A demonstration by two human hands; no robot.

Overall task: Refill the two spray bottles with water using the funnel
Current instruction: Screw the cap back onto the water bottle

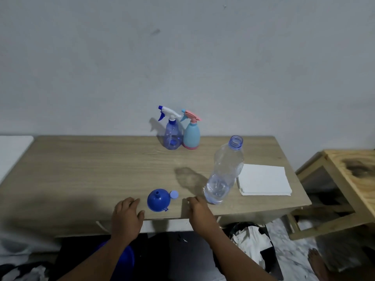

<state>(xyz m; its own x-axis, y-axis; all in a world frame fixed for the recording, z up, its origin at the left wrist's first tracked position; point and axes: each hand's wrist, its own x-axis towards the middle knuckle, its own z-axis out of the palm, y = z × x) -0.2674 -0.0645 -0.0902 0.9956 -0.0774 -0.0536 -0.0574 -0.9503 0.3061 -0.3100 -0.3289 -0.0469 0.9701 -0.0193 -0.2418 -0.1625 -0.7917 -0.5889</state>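
Two spray bottles stand side by side at the back of the wooden table: a clear blue one with a white and blue trigger head, and a light blue one with a pink head. Both heads are screwed on. A blue funnel lies upside down near the front edge, a small pale blue cap touching it. An uncapped clear water bottle stands at the right, water low in it. My left hand rests on the table left of the funnel. My right hand rests on the front edge, beside the water bottle.
A stack of white paper napkins lies right of the water bottle. A wooden stool or rack stands to the right of the table. A bin with crumpled paper sits on the floor below. The wall is close behind the spray bottles.
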